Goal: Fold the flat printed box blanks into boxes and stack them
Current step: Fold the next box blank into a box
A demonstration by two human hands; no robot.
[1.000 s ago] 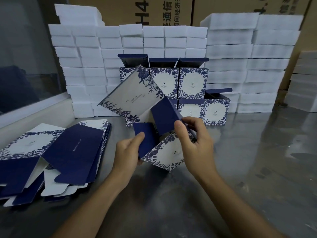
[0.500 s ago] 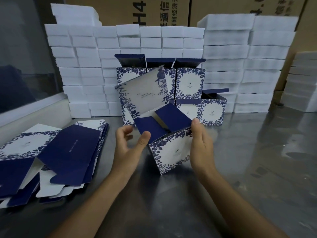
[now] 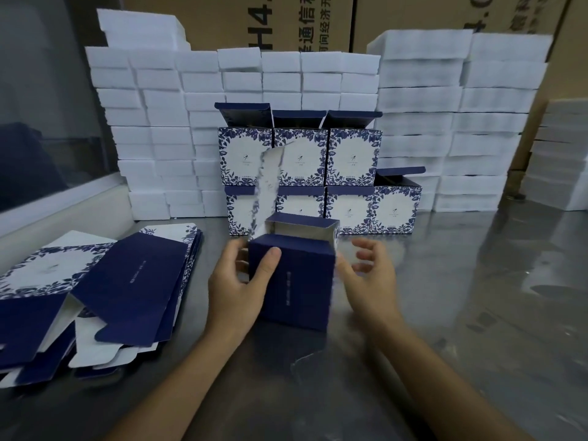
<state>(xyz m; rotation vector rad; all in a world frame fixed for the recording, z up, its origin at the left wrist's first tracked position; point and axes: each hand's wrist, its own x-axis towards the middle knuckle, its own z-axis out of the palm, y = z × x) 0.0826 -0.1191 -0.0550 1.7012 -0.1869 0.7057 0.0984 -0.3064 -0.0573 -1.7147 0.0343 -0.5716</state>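
Note:
A folded box (image 3: 296, 281) stands on the steel table (image 3: 445, 313) before me, its plain navy side toward me and its top open, with the lid flap (image 3: 269, 186) sticking up, blurred. My left hand (image 3: 238, 288) grips its left side, thumb on the navy front. My right hand (image 3: 369, 278) hovers just off the box's right side, fingers loosely spread and holding nothing. Several finished floral boxes (image 3: 318, 173) are stacked in two rows behind. A pile of flat blanks (image 3: 95, 288) lies at the left.
Walls of white foam blocks (image 3: 445, 122) rise behind and beside the finished boxes, with brown cartons (image 3: 286, 23) behind them. A glass partition and ledge (image 3: 47, 122) run along the left. More white blocks (image 3: 560, 154) stand at the far right.
The box has been turned so its navy side faces me and set upright on the table. My right hand has let go of it and drawn slightly right; my left hand now holds it.

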